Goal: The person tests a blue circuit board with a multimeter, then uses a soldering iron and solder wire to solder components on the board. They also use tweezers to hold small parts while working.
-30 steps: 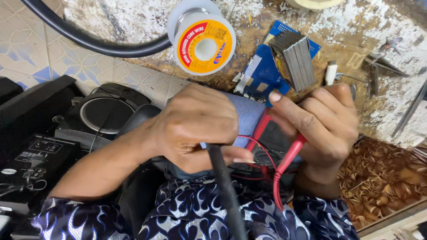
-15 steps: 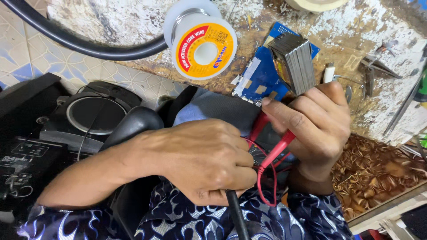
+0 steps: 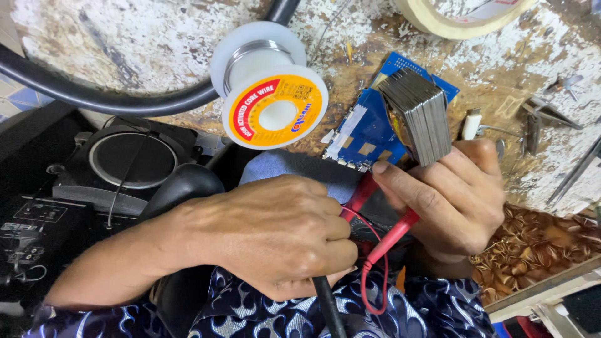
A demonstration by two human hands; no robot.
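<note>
My left hand (image 3: pixel 275 235) is closed around a thick black cable (image 3: pixel 327 307) that runs down toward my patterned blue shirt. My right hand (image 3: pixel 447 200) pinches a red test probe (image 3: pixel 391 238) between thumb and fingers; its thin red lead (image 3: pixel 366 294) loops below. Both hands rest on a dark device partly covered by a blue-grey cloth (image 3: pixel 282 166). Just above my right fingers lies a blue circuit board (image 3: pixel 363 128) carrying a grey laminated transformer block (image 3: pixel 416 116).
A spool of solder wire with an orange label (image 3: pixel 275 112) stands on the worn workbench. A black hose (image 3: pixel 94 94) curves across the top left. A black speaker unit (image 3: pixel 125 163) sits at left. Metal tools (image 3: pixel 544 112) lie at right, a tape roll (image 3: pixel 463 15) at the top.
My left hand has slid down and right along the black cable, closer to my body. My right hand keeps the red probe, shifted slightly right.
</note>
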